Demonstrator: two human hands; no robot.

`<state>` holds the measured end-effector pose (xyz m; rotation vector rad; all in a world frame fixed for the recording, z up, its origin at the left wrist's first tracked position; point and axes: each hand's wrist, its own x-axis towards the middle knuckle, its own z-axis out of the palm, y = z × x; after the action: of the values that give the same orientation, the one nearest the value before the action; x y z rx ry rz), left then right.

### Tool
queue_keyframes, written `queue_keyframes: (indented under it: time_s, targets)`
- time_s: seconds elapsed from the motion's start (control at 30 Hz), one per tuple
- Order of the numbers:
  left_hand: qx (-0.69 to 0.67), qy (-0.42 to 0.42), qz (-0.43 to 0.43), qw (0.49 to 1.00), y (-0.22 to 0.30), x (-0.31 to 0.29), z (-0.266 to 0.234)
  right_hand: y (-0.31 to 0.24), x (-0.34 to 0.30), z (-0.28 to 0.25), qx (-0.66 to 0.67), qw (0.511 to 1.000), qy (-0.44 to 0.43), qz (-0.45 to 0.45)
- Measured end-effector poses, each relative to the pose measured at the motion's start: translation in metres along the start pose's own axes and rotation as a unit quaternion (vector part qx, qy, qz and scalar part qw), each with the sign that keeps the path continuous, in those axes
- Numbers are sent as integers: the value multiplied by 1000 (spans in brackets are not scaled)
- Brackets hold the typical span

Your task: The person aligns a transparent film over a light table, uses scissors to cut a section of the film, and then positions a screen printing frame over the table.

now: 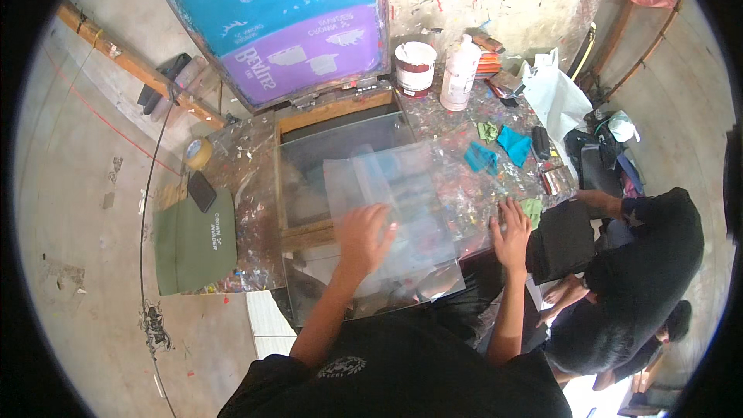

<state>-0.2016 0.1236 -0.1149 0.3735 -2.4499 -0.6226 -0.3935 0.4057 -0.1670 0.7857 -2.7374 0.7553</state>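
A thin see-through plastic sheet (414,213) lies crookedly over a glass plate (309,275) on the worktable. My left hand (365,238) is at the sheet's left part, fingers stretched out and grasping nothing that I can see. Whether it presses on the sheet I cannot tell. To the right, my right hand (511,234) is held near the table's front edge, fingers apart, beside a light green scrap of cloth (532,210). Beyond the plate, a framed printing screen (302,31) in blue and purple stands tilted up on its hinges.
An olive fabric piece (193,244) with a phone (201,191) on it and a tape roll (198,153) lie left. A paint tub (416,68), a bottle (460,73) and blue cloth scraps (514,145) are right. Another person (638,279) sits close by, near black folded fabric (561,241).
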Motion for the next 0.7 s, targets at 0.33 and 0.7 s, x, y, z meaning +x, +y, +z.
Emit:
queue_keyframes:
  time_s: [0.33, 0.7]
  targets:
    - [97, -41, -61, 993, 4, -10, -17, 2, -2, 3, -3, 1000, 17, -6]
    - [-3, 56, -198, 979, -38, -63, -47, -20, 10, -14, -100, 995, 22, -14]
